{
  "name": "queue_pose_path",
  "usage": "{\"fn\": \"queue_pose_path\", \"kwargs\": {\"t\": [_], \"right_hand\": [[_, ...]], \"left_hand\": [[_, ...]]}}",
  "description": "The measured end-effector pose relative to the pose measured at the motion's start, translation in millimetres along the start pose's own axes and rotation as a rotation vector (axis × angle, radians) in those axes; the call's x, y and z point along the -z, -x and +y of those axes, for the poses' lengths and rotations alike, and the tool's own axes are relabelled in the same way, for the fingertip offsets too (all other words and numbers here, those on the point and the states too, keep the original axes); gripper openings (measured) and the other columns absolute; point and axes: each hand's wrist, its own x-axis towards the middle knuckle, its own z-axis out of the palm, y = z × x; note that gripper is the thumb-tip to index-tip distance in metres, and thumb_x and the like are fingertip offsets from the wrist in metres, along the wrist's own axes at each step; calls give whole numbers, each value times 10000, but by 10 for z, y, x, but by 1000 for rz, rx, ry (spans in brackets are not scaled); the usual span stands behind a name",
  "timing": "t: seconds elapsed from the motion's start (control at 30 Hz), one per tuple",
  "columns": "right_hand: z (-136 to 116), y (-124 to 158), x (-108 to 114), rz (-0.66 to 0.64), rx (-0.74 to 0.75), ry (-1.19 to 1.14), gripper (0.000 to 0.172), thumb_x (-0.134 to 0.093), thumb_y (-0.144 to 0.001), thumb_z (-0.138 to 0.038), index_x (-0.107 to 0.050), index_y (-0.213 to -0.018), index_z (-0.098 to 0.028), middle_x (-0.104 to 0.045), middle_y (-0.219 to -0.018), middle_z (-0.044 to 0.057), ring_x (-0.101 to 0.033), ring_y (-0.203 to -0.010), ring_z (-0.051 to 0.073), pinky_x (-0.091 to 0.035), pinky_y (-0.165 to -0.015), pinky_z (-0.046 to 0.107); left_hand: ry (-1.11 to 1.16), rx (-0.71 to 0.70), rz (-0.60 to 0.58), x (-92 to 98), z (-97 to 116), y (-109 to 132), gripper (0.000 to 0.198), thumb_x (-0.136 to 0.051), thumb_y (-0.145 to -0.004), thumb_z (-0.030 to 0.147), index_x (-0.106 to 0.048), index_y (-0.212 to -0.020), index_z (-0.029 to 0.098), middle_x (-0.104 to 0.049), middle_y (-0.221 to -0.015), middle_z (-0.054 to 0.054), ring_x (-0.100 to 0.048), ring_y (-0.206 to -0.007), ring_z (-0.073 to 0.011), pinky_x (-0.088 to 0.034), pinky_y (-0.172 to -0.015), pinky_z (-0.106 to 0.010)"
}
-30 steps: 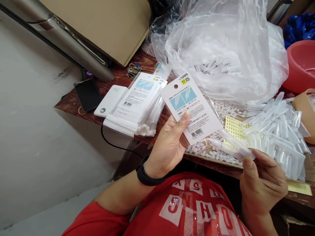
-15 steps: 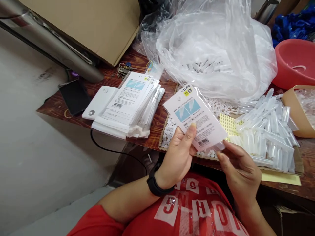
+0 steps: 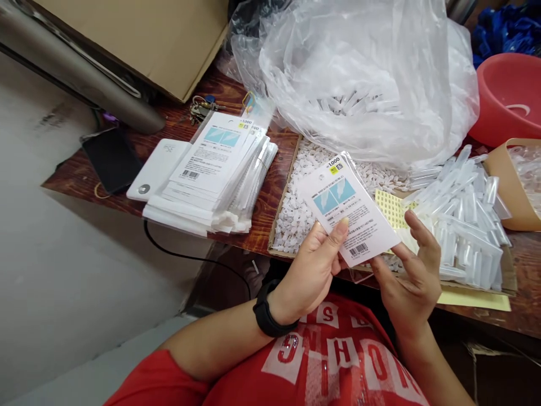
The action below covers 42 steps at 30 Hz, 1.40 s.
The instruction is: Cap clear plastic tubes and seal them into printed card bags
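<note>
My left hand [image 3: 310,273] grips a white printed card [image 3: 363,225] by its lower left part, thumb on top. The card has two blue pictures, a barcode and a yellow price mark, and clear plastic shows along its upper right edge. At the card's lower right corner is my right hand [image 3: 409,276], fingers apart, with fingertips at or under the edge. A stack of similar packaged cards [image 3: 207,163] lies to the left on the table. Behind the held card, small white pieces [image 3: 296,208] fill a shallow cardboard tray [image 3: 284,198].
A large clear plastic bag [image 3: 355,67] holds tubes at the back. Clear tubes [image 3: 469,225] and a yellow dotted sheet [image 3: 389,210] lie right. Beyond are a red bowl [image 3: 507,101], a tan container [image 3: 507,180]; at left, a phone [image 3: 110,159] and keys [image 3: 205,107].
The fingers of my right hand have spread, and the hand has shifted left under the card's lower corner. The card has moved slightly right, and loose plastic no longer covers its face.
</note>
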Motion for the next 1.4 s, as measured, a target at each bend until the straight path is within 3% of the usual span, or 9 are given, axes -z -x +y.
{"fn": "queue_pose_path", "kwargs": {"t": [0.17,0.4,0.63,0.87,0.93,1.03,1.17,1.3,1.4], "right_hand": [[-19,50,-125,137,61,81,408,-799,-861,-74,-713,-1198,-288,-548,-1634,74,-540,-1496,381,-490,-1174,671],[-65,-65,-148,80,39,88,426,-779,-887,-89,-699,-1256,-288,-622,-1554,98,-542,-1490,389,-460,-1199,672],[-33,-82,-200,74,50,110,420,-771,-915,-150,-689,-1293,-315,-621,-1552,82,-554,-1476,381,-486,-1175,675],[-98,9,-5,-241,82,87,484,-741,-955,-174,-633,-1414,-286,-378,-1730,125,-427,-1585,351,-459,-1241,585],[-91,71,105,-214,15,-4,504,-765,-944,-183,-630,-1414,-308,-498,-1637,115,-510,-1526,318,-489,-1226,544],[-89,87,229,-155,-277,-334,475,-730,-982,-232,-598,-1427,-334,-695,-1367,80,-710,-1277,242,-625,-1064,432],[-122,-9,279,-342,-621,-617,484,-713,-1011,-246,-577,-1454,-384,-789,-985,-8,-799,-798,148,-686,-716,266],[-102,-75,290,-272,-710,-669,343,-794,-956,-240,-724,-1266,-369,-772,-818,-51,-775,-642,117,-671,-621,200],[-55,-92,330,-293,-732,-657,248,-807,-947,-267,-796,-1178,-356,-783,-783,-36,-776,-634,121,-678,-619,200]], "left_hand": [[13,-14,-3,-9,-94,12,323,-830,-943,442,-758,-1193,252,-823,-1201,-34,-754,-1157,-226,-609,-972,-332],[16,3,-26,-25,-195,-18,266,-838,-928,471,-773,-1073,258,-814,-915,21,-757,-891,-170,-607,-815,-280],[64,-30,-38,-54,-204,-10,307,-791,-981,415,-767,-1247,266,-820,-1235,-44,-728,-1249,-247,-579,-1083,-384],[-65,-145,60,128,165,-139,239,-813,-966,378,-788,-1162,242,-824,-1237,-32,-741,-1223,-213,-591,-1027,-300],[-145,-141,22,192,315,-171,258,-811,-967,379,-788,-1173,225,-823,-1243,-47,-750,-1199,-219,-598,-997,-290],[-212,0,-158,225,417,-186,290,-806,-971,361,-781,-1201,187,-821,-1254,-82,-765,-1175,-250,-605,-1001,-334],[-265,148,-317,195,392,-174,334,-807,-973,329,-751,-1242,140,-813,-1277,-114,-778,-1146,-246,-599,-1017,-341],[-324,197,-347,221,372,-143,510,-746,-1021,314,-595,-1492,188,-722,-1457,-135,-752,-1219,-242,-621,-950,-295],[-380,310,-375,270,383,-124,671,-678,-1061,283,-381,-1660,237,-746,-1411,-151,-810,-1063,-210,-642,-840,-262]]}}
